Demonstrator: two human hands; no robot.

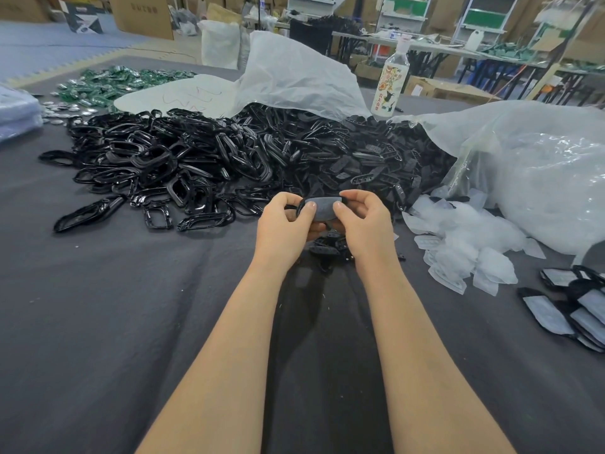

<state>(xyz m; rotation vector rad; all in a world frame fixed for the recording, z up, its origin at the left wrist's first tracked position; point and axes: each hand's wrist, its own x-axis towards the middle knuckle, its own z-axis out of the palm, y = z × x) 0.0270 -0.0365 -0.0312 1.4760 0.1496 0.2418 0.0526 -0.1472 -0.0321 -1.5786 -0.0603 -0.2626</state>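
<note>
My left hand (pixel 285 221) and my right hand (pixel 360 221) together hold a small black plastic frame with a grey translucent insert (pixel 322 208) just above the dark table cloth (pixel 131 322). Fingers and thumbs of both hands curl round its two ends. A big heap of black plastic frames (pixel 183 165) lies behind the hands on the left. Flatter black perforated pieces (pixel 366 158) are piled on the right of that heap. A few loose black pieces (pixel 327 249) lie under my hands.
A pile of clear film inserts (pixel 465 244) lies at right, beside a large clear plastic bag (pixel 540 172). Finished pieces (pixel 569 309) are stacked at far right. A labelled bottle (pixel 391 83) stands behind the heap. Green parts (pixel 111 83) and a white sack (pixel 294 73) lie further back.
</note>
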